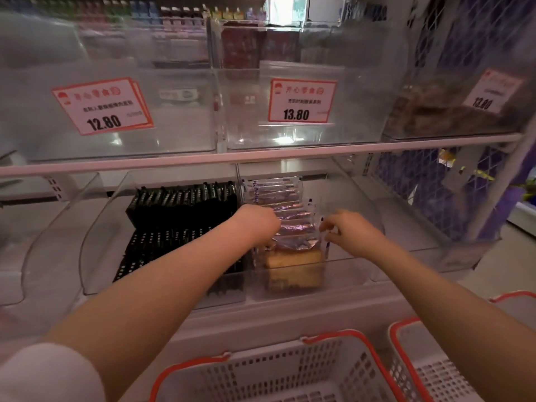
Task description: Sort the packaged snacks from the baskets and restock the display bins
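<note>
A clear display bin (pixel 359 274) on the lower shelf holds a row of clear-wrapped cake packets (pixel 285 210) standing on edge; the front packet (pixel 293 258) shows a yellow cake slice. My left hand (pixel 258 224) rests on the left edge of the front packets, fingers curled down over them. My right hand (pixel 346 230) pinches the right edge of the front packet's wrapper. The neighbouring bin (pixel 98 256) to the left is packed with black snack packets (pixel 185 216). Two white baskets with red rims (pixel 261 369) (pixel 417 364) sit below; no snacks show in them.
The upper shelf carries clear bins (pixel 179 134) with price tags 12.80 (pixel 103 107) and 13.80 (pixel 301 101); a third bin at right (pixel 449 111) holds brownish packets. A purple wire mesh panel (pixel 435 192) closes the right side. A white shelf rail (pixel 261 156) crosses above my hands.
</note>
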{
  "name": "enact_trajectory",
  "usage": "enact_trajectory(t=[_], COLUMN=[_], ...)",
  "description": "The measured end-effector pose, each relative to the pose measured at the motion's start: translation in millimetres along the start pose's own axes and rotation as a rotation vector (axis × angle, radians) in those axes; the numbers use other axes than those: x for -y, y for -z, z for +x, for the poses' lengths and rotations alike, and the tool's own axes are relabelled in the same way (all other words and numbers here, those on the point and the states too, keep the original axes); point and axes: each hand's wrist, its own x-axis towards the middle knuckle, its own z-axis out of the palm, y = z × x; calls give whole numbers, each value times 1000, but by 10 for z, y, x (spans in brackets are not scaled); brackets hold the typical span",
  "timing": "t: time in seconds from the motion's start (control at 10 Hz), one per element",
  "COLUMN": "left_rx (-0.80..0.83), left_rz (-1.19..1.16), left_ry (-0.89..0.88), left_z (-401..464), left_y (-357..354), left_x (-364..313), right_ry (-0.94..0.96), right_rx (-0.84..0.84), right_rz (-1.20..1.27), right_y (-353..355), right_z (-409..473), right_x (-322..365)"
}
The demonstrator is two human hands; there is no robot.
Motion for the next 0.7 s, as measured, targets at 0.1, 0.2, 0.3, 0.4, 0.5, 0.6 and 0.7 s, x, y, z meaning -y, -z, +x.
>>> enact_trajectory(t=[0.1,0.2,0.3,0.4,0.5,0.6,0.7], left_rx=[40,43,8,-54,-128,-290,-455], left_rz=[-27,-45,-65,-90,-153,-110,-197], left_ry=[-11,-1,27,32,62,72,117], left_z=[-7,-36,-35,-71,-150,-305,-556], left_y=[2,-56,-103,-126,-176,-174,-170], left_x=[26,66,77,99,99,43,34], right_ry=[33,32,-44,-100,-155,-185,-178], right_rx=[15,-24,-57,-91,-118,-178,-243], right_rz=[-12,38,156,208,195,130,26], right_y=[-16,-70,-134,-177,-208,-216,-163], right_z=[49,63,38,51,20,-129,-387], right_x=[-52,-127,-182,-201,-183,-145,-28])
